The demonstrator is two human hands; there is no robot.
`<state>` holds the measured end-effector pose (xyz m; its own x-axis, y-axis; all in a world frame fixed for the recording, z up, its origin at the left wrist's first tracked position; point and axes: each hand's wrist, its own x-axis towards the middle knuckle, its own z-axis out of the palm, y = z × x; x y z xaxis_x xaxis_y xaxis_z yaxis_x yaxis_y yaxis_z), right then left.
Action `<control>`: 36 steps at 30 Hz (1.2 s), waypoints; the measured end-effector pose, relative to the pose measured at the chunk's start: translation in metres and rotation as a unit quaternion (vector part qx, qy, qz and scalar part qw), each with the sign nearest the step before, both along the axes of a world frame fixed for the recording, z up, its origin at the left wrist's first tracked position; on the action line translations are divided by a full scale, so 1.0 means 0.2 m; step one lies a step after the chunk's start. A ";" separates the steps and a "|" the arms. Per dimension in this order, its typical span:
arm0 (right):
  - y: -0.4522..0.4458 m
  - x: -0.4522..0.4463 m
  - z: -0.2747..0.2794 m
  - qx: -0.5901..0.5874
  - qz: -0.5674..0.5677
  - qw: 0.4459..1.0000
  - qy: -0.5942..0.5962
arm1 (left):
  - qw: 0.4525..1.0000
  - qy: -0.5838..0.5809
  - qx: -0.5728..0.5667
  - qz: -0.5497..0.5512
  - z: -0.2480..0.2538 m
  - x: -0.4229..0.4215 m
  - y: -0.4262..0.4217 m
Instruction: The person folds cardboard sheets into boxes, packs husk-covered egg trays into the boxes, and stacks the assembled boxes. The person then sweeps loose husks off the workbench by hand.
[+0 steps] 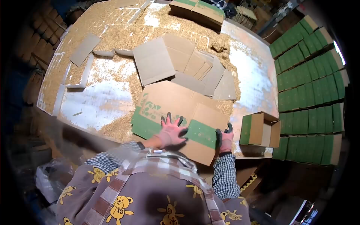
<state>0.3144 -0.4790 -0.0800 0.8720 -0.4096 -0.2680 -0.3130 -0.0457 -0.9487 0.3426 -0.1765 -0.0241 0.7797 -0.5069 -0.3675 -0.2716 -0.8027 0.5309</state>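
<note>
Pink and black in its glove, the left hand (171, 132) is lying flat on one carton (210, 112) in the head view, its fingers spreading apart and clasping nothing. The right hand (225, 139), gloved alike, is touching the carton's right edge; whether its fingers are pinching the board, one cannot tell. The carton, folded flat, is resting on one table (99, 105), directly before the person. Behind it at least five plain sheets (153, 60) are overlapping, and one sheet (85, 49) is lying apart, farther left. One open box (256, 126) is standing near the right hand, one longer box (197, 13) is sitting at the far edge, and green boxes (311, 82), too many for a sure count, are rising in rows on the right.
</note>
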 end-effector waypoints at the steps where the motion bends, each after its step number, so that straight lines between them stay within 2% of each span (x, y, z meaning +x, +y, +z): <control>1: 0.00 -0.02 0.20 0.078 0.007 0.997 -0.002 | 0.996 -0.014 -0.086 0.014 -0.03 0.08 0.09; 2: 0.00 -0.02 0.35 0.143 0.006 0.989 -0.048 | 0.972 -0.221 -0.055 0.065 0.08 0.18 0.16; 3: 0.00 0.00 0.48 0.130 0.052 0.986 -0.095 | 0.942 -0.328 0.010 0.063 0.38 0.29 0.25; 4: 0.03 0.04 0.61 0.130 0.063 0.984 -0.103 | 0.938 -0.344 -0.001 0.027 0.51 0.44 0.35; 5: 0.07 0.09 0.73 0.060 0.063 0.988 -0.126 | 0.974 -0.222 -0.018 -0.027 0.60 0.58 0.44; 7: 0.11 0.19 0.88 -0.078 0.051 0.980 -0.176 | 0.980 -0.012 -0.150 -0.130 0.79 0.73 0.53; 8: 0.10 0.23 0.89 -0.074 -0.005 0.967 -0.242 | 0.983 -0.058 -0.087 -0.153 0.90 0.64 0.52; 9: 0.08 0.27 0.87 0.018 0.014 0.956 -0.291 | 0.967 -0.040 -0.090 -0.236 0.98 0.52 0.51; 10: 0.11 0.30 0.89 -0.056 0.025 0.972 -0.228 | 0.966 -0.042 -0.082 -0.240 0.94 0.56 0.54; 11: 0.17 0.30 0.92 -0.127 0.040 0.980 -0.150 | 0.959 0.081 -0.194 -0.188 0.78 0.57 0.60; 12: 0.24 0.31 0.96 -0.081 0.027 0.980 -0.179 | 0.922 0.209 -0.302 -0.124 0.61 0.55 0.65; 13: 0.28 0.33 1.01 -0.039 0.014 0.978 -0.206 | 0.852 0.330 -0.403 -0.052 0.50 0.49 0.67; 14: 0.27 0.38 1.05 -0.018 0.048 0.980 -0.193 | 0.764 0.417 -0.476 0.125 0.60 0.49 0.68; 15: 0.23 0.39 1.08 0.004 0.080 0.980 -0.180 | 0.827 0.335 -0.418 0.170 0.72 0.47 0.66; 16: 0.17 0.39 1.10 0.091 0.102 0.975 -0.173 | 0.833 0.277 -0.430 0.213 0.84 0.43 0.63; 17: 0.13 0.38 1.11 0.137 0.162 0.949 -0.233 | 0.834 0.210 -0.441 0.256 0.90 0.40 0.60; 19: 0.22 0.38 1.14 0.182 0.194 0.937 -0.226 | 0.807 0.021 -0.547 0.220 0.90 0.31 0.45; 20: 0.28 0.47 1.01 0.028 0.143 0.979 -0.142 | 0.907 -0.244 -0.332 0.088 0.82 0.29 0.37; 21: 0.46 0.50 0.94 0.078 0.089 0.971 -0.206 | 0.975 -0.171 -0.140 -0.007 0.75 0.30 0.29; 22: 0.56 0.48 1.00 -0.173 0.112 0.934 -0.293 | 0.971 -0.182 -0.098 -0.121 0.61 0.31 0.31; 23: 0.62 0.51 1.08 -0.406 0.125 0.825 -0.373 | 0.951 -0.200 -0.046 -0.230 0.53 0.33 0.37; 25: 0.54 0.54 0.93 -0.564 0.156 0.728 -0.357 | 0.941 -0.272 -0.077 -0.188 0.66 0.32 0.56; 26: 0.56 0.56 0.80 -0.613 0.123 0.724 -0.292 | 0.944 -0.237 0.094 -0.211 0.87 0.27 0.60; 27: 0.60 0.54 0.79 -0.625 0.121 0.717 -0.285 | 0.944 -0.231 0.094 -0.215 0.80 0.24 0.60; 28: 0.64 0.55 0.81 -0.628 0.127 0.715 -0.280 | 0.981 -0.133 -0.010 -0.143 0.67 0.21 0.59; 29: 0.68 0.59 0.85 -0.629 0.128 0.714 -0.280 | 0.991 -0.037 -0.108 -0.067 0.58 0.20 0.58; 30: 0.65 0.64 0.89 -0.626 0.133 0.728 -0.246 | 0.980 -0.034 -0.195 0.000 0.55 0.30 0.58; 31: 0.61 0.65 0.99 -0.567 0.217 0.773 -0.185 | 0.945 -0.035 -0.279 0.166 0.53 0.33 0.53; 33: 0.65 0.45 1.04 -0.491 0.301 0.806 -0.135 | 0.963 -0.156 -0.069 0.208 0.31 0.36 0.51; 34: 0.70 0.30 0.99 -0.516 0.370 0.758 -0.152 | 0.961 -0.157 -0.074 0.216 0.28 0.36 0.52; 35: 0.74 0.18 0.92 -0.537 0.429 0.707 -0.169 | 0.895 0.048 -0.345 0.279 0.27 0.36 0.53; 36: 0.71 0.14 0.90 -0.538 0.429 0.706 -0.167 | 0.718 0.253 -0.572 0.306 0.24 0.32 0.54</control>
